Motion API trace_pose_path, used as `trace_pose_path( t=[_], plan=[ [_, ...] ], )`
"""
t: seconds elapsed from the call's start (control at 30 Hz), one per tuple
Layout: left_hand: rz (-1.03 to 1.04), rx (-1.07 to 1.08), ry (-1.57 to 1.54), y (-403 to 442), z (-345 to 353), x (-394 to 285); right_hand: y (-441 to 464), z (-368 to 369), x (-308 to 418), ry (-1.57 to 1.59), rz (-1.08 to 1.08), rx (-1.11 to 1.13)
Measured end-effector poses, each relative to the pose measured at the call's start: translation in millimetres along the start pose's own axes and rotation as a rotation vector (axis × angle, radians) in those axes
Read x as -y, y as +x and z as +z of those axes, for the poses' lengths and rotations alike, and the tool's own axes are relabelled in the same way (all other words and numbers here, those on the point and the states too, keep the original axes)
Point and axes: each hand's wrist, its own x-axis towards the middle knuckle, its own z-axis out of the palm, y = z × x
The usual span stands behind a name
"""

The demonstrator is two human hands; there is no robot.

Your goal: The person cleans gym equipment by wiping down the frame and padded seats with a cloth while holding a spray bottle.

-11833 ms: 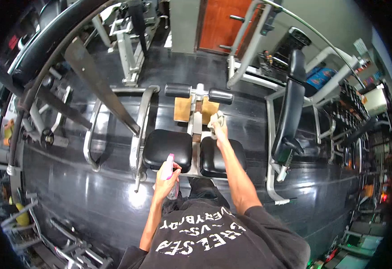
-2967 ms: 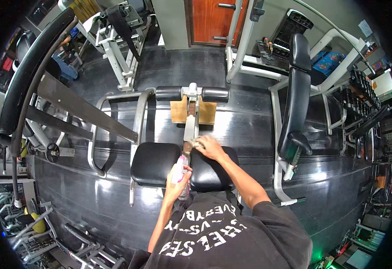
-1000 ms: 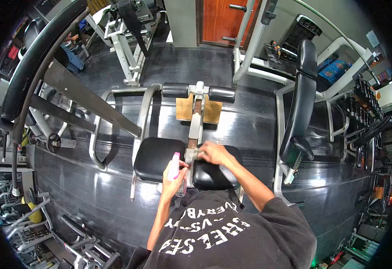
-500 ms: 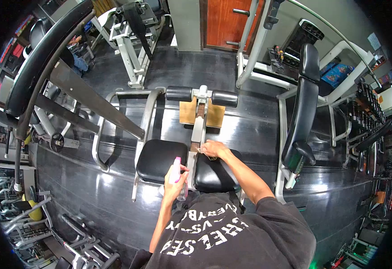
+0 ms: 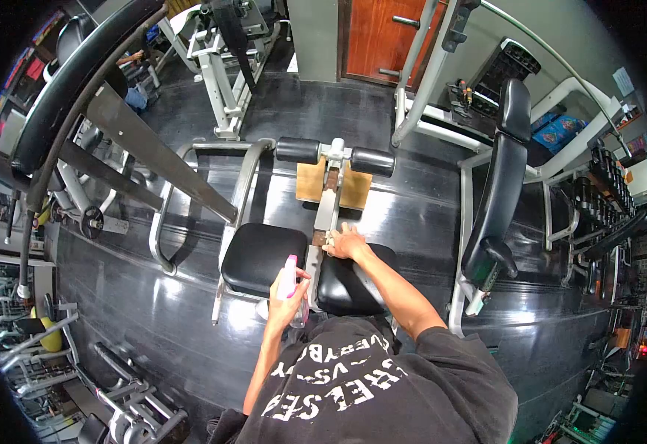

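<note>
Shirt print: on our dark shirt (image 5: 405, 392) we read "VS"; "CHELSEA" and "EVERYB" are partly lost in folds.
Container: we see a clear spray bottle (image 5: 289, 281) with a pink-and-white head; its contents we cannot tell.
Left grip: our left hand (image 5: 284, 300) closes around the bottle, near the left pad (image 5: 264, 255).
Right grip: our right hand (image 5: 347, 243) holds a pale cloth (image 5: 329, 244) at the metal bar (image 5: 328, 211).

The cloth (image 5: 329, 249) is mostly hidden beneath the right hand (image 5: 347, 243)
</note>
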Motion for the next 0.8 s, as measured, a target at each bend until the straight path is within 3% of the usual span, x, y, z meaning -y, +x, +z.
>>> trace_pose_path(
  t=[0.17,0.37,0.63,0.73,0.8],
  plan=[
    [0.002,-0.004,0.022,-4,-2,-1,-2,-13,14,0.02,0.139,0.132],
    [0.034,-0.026,0.025,-10,-4,1,-26,2,33,-0.042,0.237,-0.032],
    [0.021,0.02,0.011,-16,-4,4,-4,19,-9,0.097,-0.016,-0.157],
    [0.017,0.043,0.013,-16,0,3,-14,37,-13,0.143,-0.136,-0.493],
    [0.013,0.06,0.045,-17,-1,1,-20,40,-7,0.118,-0.157,-0.46]
  ],
)
